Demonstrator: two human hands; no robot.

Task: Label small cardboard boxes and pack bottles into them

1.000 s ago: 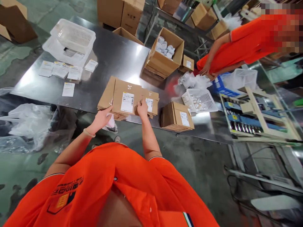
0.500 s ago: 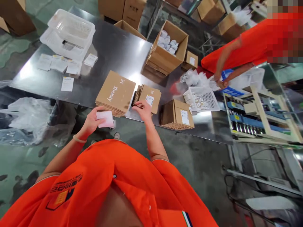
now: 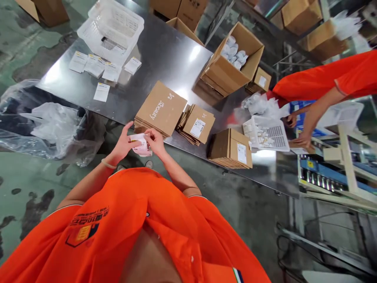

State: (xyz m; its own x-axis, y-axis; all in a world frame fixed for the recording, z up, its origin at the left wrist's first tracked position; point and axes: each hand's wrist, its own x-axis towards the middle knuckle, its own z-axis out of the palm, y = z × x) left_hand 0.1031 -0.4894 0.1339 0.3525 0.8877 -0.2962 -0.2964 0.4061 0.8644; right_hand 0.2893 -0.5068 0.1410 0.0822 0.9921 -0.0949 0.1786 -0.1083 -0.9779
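Here your left forearm (image 3: 86,180) and right forearm (image 3: 179,169) slant inward, hands close together out front. Your left hand (image 3: 123,144) has one finger stretched outward, thumb folded in, while your right hand (image 3: 155,140) curls into a fingertip pinch!

Large carton stack (image 3: 165,112), upper centre: white "Sbeauty", plus an unclear handwritten mark
Small carton stack (image 3: 207,120), right of centre: sticker print too small
Held slips (image 3: 141,147), left of centre: print unreadable
Orange shirt (image 3: 123,220), lower left: blurred dark characters
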